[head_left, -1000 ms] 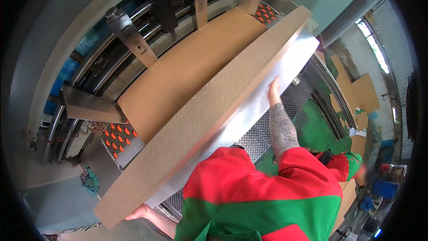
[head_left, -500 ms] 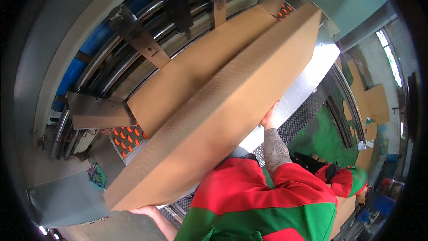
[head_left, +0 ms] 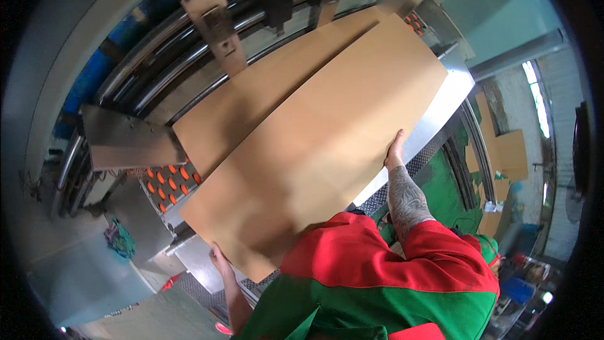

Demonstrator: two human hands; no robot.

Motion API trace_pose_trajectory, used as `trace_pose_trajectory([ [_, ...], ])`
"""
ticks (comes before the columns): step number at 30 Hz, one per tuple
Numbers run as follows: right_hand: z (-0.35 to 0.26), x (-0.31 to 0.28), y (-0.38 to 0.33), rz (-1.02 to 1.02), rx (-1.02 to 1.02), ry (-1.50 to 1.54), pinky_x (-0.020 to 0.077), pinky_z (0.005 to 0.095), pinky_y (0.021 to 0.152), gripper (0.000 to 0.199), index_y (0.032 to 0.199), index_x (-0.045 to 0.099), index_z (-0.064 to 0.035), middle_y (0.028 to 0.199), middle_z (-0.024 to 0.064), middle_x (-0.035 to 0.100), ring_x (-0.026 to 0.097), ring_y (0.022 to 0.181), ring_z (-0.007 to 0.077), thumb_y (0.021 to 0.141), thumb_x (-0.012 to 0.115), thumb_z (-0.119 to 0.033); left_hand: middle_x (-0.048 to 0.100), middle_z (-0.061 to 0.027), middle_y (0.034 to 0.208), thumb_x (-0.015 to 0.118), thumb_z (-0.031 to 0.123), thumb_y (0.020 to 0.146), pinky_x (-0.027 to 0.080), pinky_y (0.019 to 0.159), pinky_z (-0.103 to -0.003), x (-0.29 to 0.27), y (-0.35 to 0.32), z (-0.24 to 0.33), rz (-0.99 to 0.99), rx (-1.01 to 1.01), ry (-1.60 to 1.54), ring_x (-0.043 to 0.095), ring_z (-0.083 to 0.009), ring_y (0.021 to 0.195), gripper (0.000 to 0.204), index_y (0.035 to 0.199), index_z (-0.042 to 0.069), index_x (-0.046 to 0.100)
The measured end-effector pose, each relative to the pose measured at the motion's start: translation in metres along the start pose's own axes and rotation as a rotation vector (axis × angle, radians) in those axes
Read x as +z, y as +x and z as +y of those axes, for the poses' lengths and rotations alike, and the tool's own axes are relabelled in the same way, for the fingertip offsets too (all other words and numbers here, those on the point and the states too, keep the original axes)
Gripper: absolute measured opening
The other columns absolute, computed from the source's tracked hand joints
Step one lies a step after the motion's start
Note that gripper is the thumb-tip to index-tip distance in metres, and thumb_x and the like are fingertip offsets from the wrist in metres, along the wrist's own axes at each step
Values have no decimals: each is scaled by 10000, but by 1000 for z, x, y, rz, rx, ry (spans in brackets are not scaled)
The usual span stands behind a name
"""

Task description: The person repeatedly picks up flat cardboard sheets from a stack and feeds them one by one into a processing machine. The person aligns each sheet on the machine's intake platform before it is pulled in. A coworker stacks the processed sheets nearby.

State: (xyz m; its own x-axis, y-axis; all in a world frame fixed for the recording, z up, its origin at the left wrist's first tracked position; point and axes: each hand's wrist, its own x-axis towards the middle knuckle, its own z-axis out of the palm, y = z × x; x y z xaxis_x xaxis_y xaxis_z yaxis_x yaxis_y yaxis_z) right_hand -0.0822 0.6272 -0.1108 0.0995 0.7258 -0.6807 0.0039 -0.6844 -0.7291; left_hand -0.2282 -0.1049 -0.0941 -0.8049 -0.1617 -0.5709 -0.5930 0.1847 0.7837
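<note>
A wide stack of brown cardboard sheets [head_left: 327, 132] lies across the machine in front of me, its broad top face toward me. My left hand [head_left: 220, 259] grips its near left edge, with the fingertips at the board's side. On the near right edge my right hand [head_left: 395, 151] is closed round the board, thumb on top and the other fingers hidden underneath. Behind the stack, more brown cardboard [head_left: 251, 107] rests against the machine's metal plates, partly covered by the stack I hold.
Metal plates [head_left: 217, 28] and bars stand along the far side. A bed of orange rollers [head_left: 167, 186] shows at the left. A crumpled cloth [head_left: 119, 239] lies on a grey surface. Cardboard pieces [head_left: 511, 154] lean at the right; another person's green cap [head_left: 487, 247] shows behind my right shoulder.
The stack has tipped from standing on its edge to lying flatter, so its thick side no longer shows. My left hand has moved up and now shows at the left edge.
</note>
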Motion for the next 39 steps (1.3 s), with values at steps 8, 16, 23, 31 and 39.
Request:
trace_pose_trajectory([
  [8, -9, 10, -10, -103, -22, -47, 431, 530, 1134, 1060, 1606, 320, -33, 1616, 182, 419, 481, 1423, 369, 925, 473, -830, 616, -64, 1378, 670, 550, 980, 560, 1009, -424, -9, -130, -111, -299, -581, -878, 646, -273, 1197, 719, 1532, 171, 407],
  [16, -39, 52, 39, -51, -40, -90, 485, 528, 1066, 1121, 1559, 400, 16, 1541, 196, 513, 568, 1337, 368, 879, 491, -870, 585, -88, 1443, 627, 540, 1010, 558, 1043, -437, 51, -109, -18, -99, -453, -623, 619, -256, 1266, 679, 1539, 171, 415],
  [23, -92, 111, 77, -253, -47, -585, 600, 529, 925, 1024, 1540, 446, -45, 1336, 194, 668, 738, 1079, 329, 924, 387, -862, 625, -117, 1290, 644, 529, 1006, 565, 1022, -422, 105, -10, 47, -244, -468, -590, 646, -283, 1137, 656, 1454, 76, 489],
  [31, -102, 180, 72, -390, -132, -594, 677, 436, 781, 875, 1368, 576, -18, 1182, 147, 709, 761, 966, 290, 943, 495, -778, 600, -125, 1362, 652, 562, 981, 631, 956, -423, 121, 97, 132, -138, -417, -512, 628, -300, 1224, 699, 1463, 83, 490],
  [39, -77, 181, 125, -484, -48, -759, 497, 323, 500, 631, 1143, 694, -99, 799, 32, 642, 626, 656, 193, 954, 597, -693, 520, -15, 1489, 683, 568, 962, 505, 1094, -475, 144, 133, 99, -160, -344, -725, 465, -268, 1411, 657, 1487, 226, 487],
])
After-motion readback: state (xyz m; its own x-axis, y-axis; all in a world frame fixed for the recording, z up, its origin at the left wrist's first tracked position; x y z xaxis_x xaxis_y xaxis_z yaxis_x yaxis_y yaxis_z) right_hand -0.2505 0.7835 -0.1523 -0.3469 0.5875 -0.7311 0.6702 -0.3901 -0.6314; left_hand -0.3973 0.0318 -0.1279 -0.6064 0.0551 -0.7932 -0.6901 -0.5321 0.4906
